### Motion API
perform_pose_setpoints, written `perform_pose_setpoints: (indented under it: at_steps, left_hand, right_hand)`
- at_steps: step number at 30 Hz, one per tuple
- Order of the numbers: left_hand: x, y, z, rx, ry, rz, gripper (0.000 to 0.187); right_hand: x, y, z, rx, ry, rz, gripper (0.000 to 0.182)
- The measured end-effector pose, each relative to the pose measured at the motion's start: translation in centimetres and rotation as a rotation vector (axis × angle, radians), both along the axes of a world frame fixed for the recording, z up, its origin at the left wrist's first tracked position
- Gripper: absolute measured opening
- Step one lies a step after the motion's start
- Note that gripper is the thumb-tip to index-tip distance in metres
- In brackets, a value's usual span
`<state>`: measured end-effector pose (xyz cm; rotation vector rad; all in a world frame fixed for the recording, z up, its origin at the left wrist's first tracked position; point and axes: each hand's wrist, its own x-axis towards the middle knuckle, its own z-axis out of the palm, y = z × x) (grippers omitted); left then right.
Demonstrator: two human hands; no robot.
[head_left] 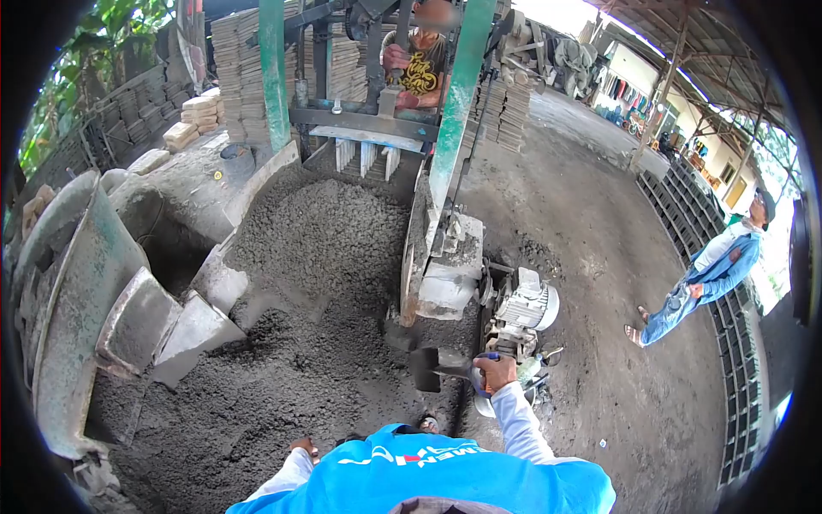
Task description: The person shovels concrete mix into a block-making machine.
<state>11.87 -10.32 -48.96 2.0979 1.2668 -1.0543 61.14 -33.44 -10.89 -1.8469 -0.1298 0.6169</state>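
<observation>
My right hand (pixel 497 374) is wrapped round the handle of a small shovel (pixel 425 370), whose dark blade points left over the grey mix. Low in the view, my left hand (pixel 304 446) hangs beside my body above the loose mix; its fingers are small and partly hidden, so what they do is unclear. A large heap of damp grey mix (pixel 321 227) fills the metal trough in front of me and spreads down to my feet. Beyond the heap stands a press machine (pixel 368 124) with green posts.
An electric motor (pixel 527 300) sits right of the trough. A large drum (pixel 86 317) stands left. One person (pixel 421 68) is behind the machine; another person (pixel 719 265) stands at the right near stacked dark blocks (pixel 685 206).
</observation>
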Motion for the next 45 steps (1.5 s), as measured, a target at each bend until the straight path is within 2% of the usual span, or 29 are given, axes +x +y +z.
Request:
perform_pose_setpoints:
  at_steps: [1, 2, 3, 5, 6, 7, 8, 9, 10, 11, 13, 17, 19, 20, 21, 22, 23, 25, 27, 29, 30, 36, 42, 45]
  left_hand:
    - [1.4, 0.2, 4.5, -0.025, 0.023, -0.098, 0.06]
    - [1.6, 1.5, 2.0, -0.047, 0.013, -0.057, 0.055]
    - [2.4, 1.8, 1.6, -0.021, 0.021, -0.146, 0.052]
    - [5.0, 2.3, 3.6, 0.034, 0.041, -0.324, 0.046]
    - [6.4, 2.6, 4.1, 0.042, 0.015, -0.322, 0.044]
    - [7.8, 2.6, 4.1, -0.007, -0.053, -0.103, 0.042]
    - [9.1, 2.4, 4.0, -0.09, -0.197, 0.297, 0.04]
    - [10.7, 1.6, 4.3, -0.2, -0.386, 0.812, 0.038]
    - [11.9, 1.0, 4.0, -0.262, -0.496, 1.074, 0.036]
    - [13.3, 0.3, 3.6, -0.304, -0.561, 1.212, 0.034]
    - [14.7, 0.1, -0.1, -0.487, -0.561, 1.256, 0.034]
    - [14.9, -1.2, -1.5, -0.353, -0.501, 1.044, 0.041]
    - [14.5, -1.5, -0.6, -0.258, -0.411, 0.983, 0.048]
    - [13.9, -1.5, 1.4, -0.199, -0.335, 0.977, 0.053]
    - [13.8, -1.8, 7.0, -0.145, -0.259, 0.973, 0.058]
    - [12.0, -0.6, 2.1, -0.122, -0.223, 0.588, 0.061]
    - [10.9, 0.3, -0.1, -0.036, -0.196, 0.212, 0.064]
    - [8.7, 1.1, 0.0, -0.041, -0.071, -0.103, 0.066]
    - [7.3, 1.4, 0.2, -0.046, 0.019, -0.3, 0.068]
    - [6.8, 1.6, 0.3, -0.051, 0.074, -0.375, 0.07]
    - [6.2, 1.3, 0.1, 0.004, 0.026, -0.369, 0.06]
    - [7.8, -0.5, -0.6, -0.039, -0.038, -0.34, 0.034]
    - [8.8, -3.7, 0.7, -0.131, -0.35, 1.044, 0.034]
    - [7.0, -2.9, -2.6, -0.018, -0.358, 0.96, 0.034]
  right_hand:
    - [0.3, -0.1, -0.5, -0.04, -0.038, 0.029, 0.019]
    - [-0.1, -0.1, 0.4, -0.078, -0.06, 0.037, 0.019]
    - [0.2, -0.3, -0.2, -0.111, -0.146, 0.053, 0.019]
    - [1.0, -0.8, -2.9, -0.175, -0.318, 0.085, 0.02]
    - [1.8, -1.4, -4.9, -0.215, -0.385, 0.129, 0.021]
    - [1.7, -1.7, -5.5, -0.237, -0.381, 0.112, 0.021]
    - [1.7, -1.9, -5.8, -0.257, -0.379, 0.096, 0.021]
    - [1.6, -1.9, -5.9, -0.278, -0.375, 0.08, 0.022]
    - [1.6, -2.0, -5.8, -0.306, -0.392, 0.078, 0.022]
    - [1.7, -2.1, -5.7, -0.333, -0.412, 0.077, 0.023]
    - [1.7, -2.5, -5.6, -0.391, -0.444, 0.073, 0.026]
    - [3.1, -2.2, -6.1, -0.439, -0.433, 0.089, 0.033]
    - [2.7, -1.5, -3.3, -0.453, -0.414, 0.106, 0.035]
    - [2.9, -1.4, -3.0, -0.47, -0.404, 0.114, 0.036]
    - [3.0, -1.2, -2.6, -0.487, -0.394, 0.122, 0.037]
    - [3.0, -0.9, -1.9, -0.538, -0.426, 0.138, 0.04]
    - [3.2, -0.5, -1.7, -0.587, -0.449, 0.144, 0.038]
    - [3.7, 0.1, -1.6, -0.684, -0.494, 0.156, 0.036]
    - [5.0, 0.3, -2.2, -0.652, -0.485, 0.184, 0.037]
    - [7.0, 0.7, -4.5, -0.653, -0.546, 0.191, 0.039]
    - [7.3, 1.1, -3.5, -0.669, -0.489, 0.211, 0.045]
    - [11.6, 2.9, -3.9, -0.753, -0.538, 0.128, 0.057]
    - [14.2, 5.1, -0.9, -0.842, -0.528, 0.082, 0.053]
    - [15.4, 6.0, -1.0, -0.855, -0.553, 0.07, 0.044]
